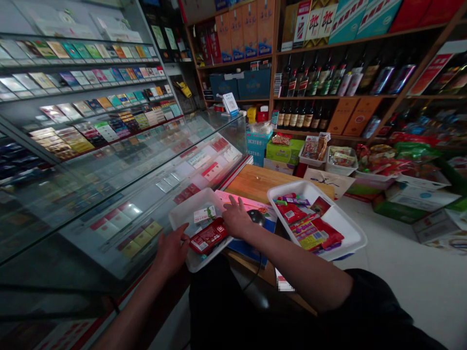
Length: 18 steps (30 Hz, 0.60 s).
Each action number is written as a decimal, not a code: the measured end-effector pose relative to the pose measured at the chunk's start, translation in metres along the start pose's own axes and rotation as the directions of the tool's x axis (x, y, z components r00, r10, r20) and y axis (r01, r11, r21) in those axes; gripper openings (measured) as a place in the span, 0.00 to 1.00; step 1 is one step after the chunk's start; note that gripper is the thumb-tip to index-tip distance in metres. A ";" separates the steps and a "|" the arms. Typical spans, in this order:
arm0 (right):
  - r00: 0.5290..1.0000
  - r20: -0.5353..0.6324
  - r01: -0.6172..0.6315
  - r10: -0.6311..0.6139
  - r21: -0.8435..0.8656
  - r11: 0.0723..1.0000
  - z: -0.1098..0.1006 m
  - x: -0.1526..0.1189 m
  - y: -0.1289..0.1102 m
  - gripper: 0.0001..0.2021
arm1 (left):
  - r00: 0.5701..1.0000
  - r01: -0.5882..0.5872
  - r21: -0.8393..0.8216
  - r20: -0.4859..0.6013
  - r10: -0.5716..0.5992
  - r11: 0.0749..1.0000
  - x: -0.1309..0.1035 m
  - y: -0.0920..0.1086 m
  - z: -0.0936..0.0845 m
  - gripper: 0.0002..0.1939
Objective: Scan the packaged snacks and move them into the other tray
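Note:
A shallow white plastic tray (177,218) sits low in front of me, at the edge of the glass counter. A red packet (209,235) with a printed label and barcode lies across it at a slant, above a white card-like pack (204,214) with a green print. My left hand (175,247) is at the tray's left side, its bent fingers gripping the packet's left end. My right hand (236,217) is over the tray's right side, fingers apart and stretched forward beside the packet's right end. Its thumb is hard to make out.
Right of my right hand, a black computer mouse (257,217) lies by a pink box (263,210) on a wooden surface (251,180). Another white tray (350,236) holds colourful packets. The glass counter (120,194) runs along the left; shelves of bottles (302,116) stand behind.

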State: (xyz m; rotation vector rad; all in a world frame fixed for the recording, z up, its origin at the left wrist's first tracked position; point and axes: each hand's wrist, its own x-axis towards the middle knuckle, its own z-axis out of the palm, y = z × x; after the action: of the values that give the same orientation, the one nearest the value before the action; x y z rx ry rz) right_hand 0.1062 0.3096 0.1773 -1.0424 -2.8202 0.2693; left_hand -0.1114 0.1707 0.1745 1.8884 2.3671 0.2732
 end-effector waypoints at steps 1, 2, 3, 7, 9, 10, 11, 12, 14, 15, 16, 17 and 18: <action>1.000 0.000 0.006 -0.006 -0.001 1.000 0.002 -0.001 -0.001 0.19 | 1.000 0.000 0.006 0.005 0.000 1.000 0.000 -0.003 0.003 0.27; 1.000 0.002 0.009 -0.009 -0.004 1.000 0.003 -0.003 -0.002 0.19 | 1.000 0.004 0.011 0.009 -0.004 1.000 0.000 -0.005 0.006 0.27; 1.000 0.005 0.012 -0.012 -0.007 1.000 0.002 -0.004 -0.002 0.18 | 1.000 0.005 0.014 0.014 -0.005 1.000 0.000 -0.007 0.009 0.28; 1.000 -0.004 0.013 -0.013 -0.015 1.000 -0.008 -0.014 -0.001 0.16 | 0.999 -0.007 0.024 0.034 0.006 1.000 0.003 -0.010 0.017 0.24; 1.000 -0.027 0.011 -0.011 -0.017 1.000 -0.019 -0.020 0.003 0.17 | 0.999 -0.019 0.033 0.035 0.018 0.999 0.006 -0.009 0.019 0.22; 0.999 -0.038 0.009 -0.010 -0.022 1.000 -0.025 -0.023 0.005 0.16 | 0.999 -0.024 0.043 0.028 0.023 0.999 0.009 -0.007 0.019 0.21; 0.999 -0.051 0.008 -0.009 -0.028 1.000 -0.031 -0.026 0.008 0.16 | 0.999 -0.031 0.054 0.018 0.030 0.998 0.011 -0.005 0.019 0.20; 0.998 -0.069 0.005 -0.008 -0.036 0.999 -0.038 -0.030 0.012 0.16 | 0.999 -0.040 0.064 0.009 0.039 0.997 0.013 -0.003 0.019 0.20; 0.994 -0.112 -0.015 0.010 -0.048 0.999 -0.049 -0.037 0.023 0.15 | 0.999 -0.055 0.067 0.001 0.055 0.996 0.017 0.003 0.019 0.21; 0.991 -0.132 -0.034 0.028 -0.050 0.998 -0.054 -0.041 0.030 0.15 | 0.998 -0.060 0.060 0.000 0.061 0.996 0.019 0.008 0.019 0.22; 0.987 -0.151 -0.056 0.047 -0.051 0.997 -0.058 -0.045 0.038 0.15 | 0.998 -0.067 0.051 0.000 0.067 0.996 0.021 0.012 0.020 0.23; 0.983 -0.170 -0.080 0.070 -0.053 0.995 -0.061 -0.049 0.047 0.15 | 0.997 -0.075 0.042 -0.003 0.075 0.996 0.023 0.018 0.020 0.24; 0.977 -0.188 -0.110 0.098 -0.055 0.992 -0.064 -0.053 0.056 0.15 | 0.996 -0.085 0.032 -0.009 0.086 0.996 0.025 0.024 0.021 0.24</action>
State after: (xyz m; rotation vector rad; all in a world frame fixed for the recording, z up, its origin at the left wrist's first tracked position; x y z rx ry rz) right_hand 0.1932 0.3249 0.2248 -1.1655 -2.6293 0.0850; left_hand -0.0899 0.2019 0.1593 2.0105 2.3140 0.2543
